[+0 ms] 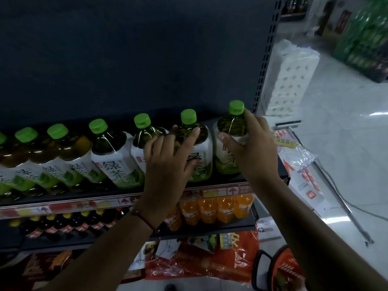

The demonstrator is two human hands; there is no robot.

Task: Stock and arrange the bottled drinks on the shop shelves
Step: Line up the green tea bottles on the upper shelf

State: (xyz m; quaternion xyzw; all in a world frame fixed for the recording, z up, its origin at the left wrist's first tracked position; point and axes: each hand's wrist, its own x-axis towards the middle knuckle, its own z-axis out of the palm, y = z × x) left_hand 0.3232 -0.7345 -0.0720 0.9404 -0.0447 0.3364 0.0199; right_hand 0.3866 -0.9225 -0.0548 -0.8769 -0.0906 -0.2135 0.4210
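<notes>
A row of several green tea bottles with green caps and white labels stands on the dark shelf [220,184]. My right hand [253,143] grips the rightmost bottle [231,124] around its shoulder, at the shelf's right end. My left hand [168,160] rests with spread fingers against the second bottle from the right [204,156], touching its label and shoulder, and partly covers the third bottle [139,143]. All bottles stand upright.
The shelf below holds orange soda bottles [216,208] and dark bottles with yellow caps [69,224]. The perforated shelf upright [266,53] stands right of the row. A packed white pallet [291,76] and green bottle packs [365,38] stand on the floor. An orange basket [281,267] sits bottom right.
</notes>
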